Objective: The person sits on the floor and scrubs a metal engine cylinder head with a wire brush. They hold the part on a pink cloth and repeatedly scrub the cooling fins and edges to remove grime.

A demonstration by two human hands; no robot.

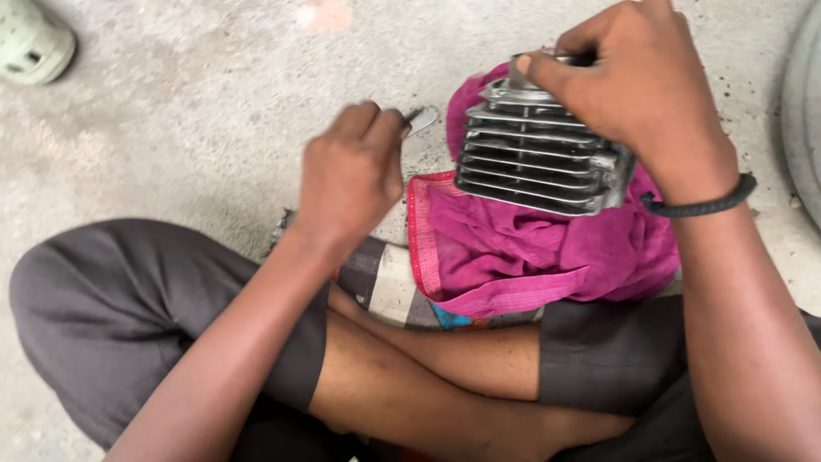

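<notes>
My right hand (641, 90) grips the top of a grey finned metal engine cylinder (534, 158), which rests tilted on a magenta cloth (530, 248). My left hand (351, 175) is closed around a small metal tool (421, 120); only its flat tip shows past my fingers, just left of the cylinder and apart from it. A black band (701, 205) circles my right wrist. I sit cross-legged on the floor, knees in dark trousers on both sides.
A concrete floor (188, 111) lies all around. A pale green rounded object (32, 43) sits at the top left corner. A grey curved rim (804, 111) shows at the right edge. A patterned cloth (389, 287) lies under the magenta one.
</notes>
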